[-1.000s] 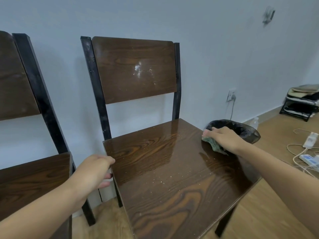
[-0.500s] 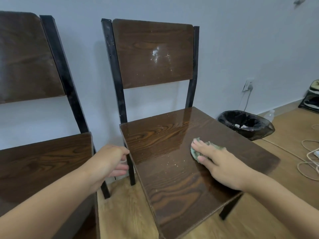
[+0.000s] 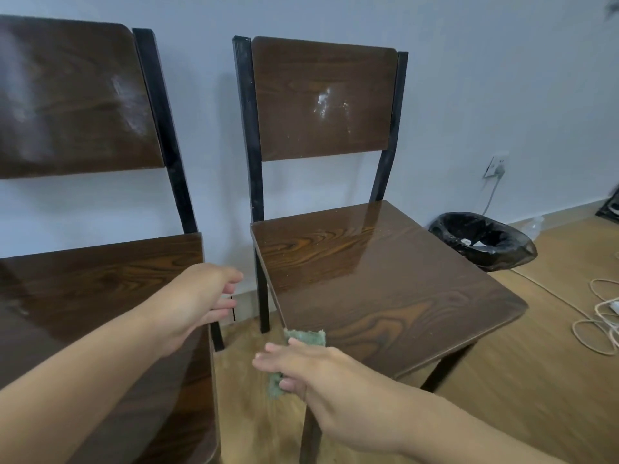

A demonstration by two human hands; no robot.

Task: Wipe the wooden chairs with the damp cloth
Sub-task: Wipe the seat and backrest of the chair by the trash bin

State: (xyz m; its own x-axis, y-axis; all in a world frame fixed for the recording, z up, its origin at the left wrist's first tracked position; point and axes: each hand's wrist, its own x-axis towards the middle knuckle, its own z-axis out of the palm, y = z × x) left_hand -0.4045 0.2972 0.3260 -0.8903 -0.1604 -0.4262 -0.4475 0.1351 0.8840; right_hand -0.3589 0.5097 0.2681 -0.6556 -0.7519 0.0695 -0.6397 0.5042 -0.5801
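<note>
Two dark wooden chairs with black metal frames stand side by side against the wall. The right chair's seat (image 3: pixel 378 279) is glossy and wet; white smudges mark its backrest (image 3: pixel 323 98). My right hand (image 3: pixel 311 373) presses a green damp cloth (image 3: pixel 306 337) at the seat's front left corner, part of the cloth hanging over the edge. My left hand (image 3: pixel 197 303) hovers over the right edge of the left chair's seat (image 3: pixel 100 283), fingers loosely curled, holding nothing. The left chair's backrest (image 3: pixel 70 98) has a pale streak.
A black-lined waste bin (image 3: pixel 482 241) sits on the wooden floor right of the chair. White cables (image 3: pixel 603 316) lie coiled on the floor at far right. A wall socket (image 3: pixel 495 165) with a cord is behind the bin.
My right hand has swept the cloth from the seat's far right side across to its front left corner. The view shifted right to left; my left hand stayed between the chairs.
</note>
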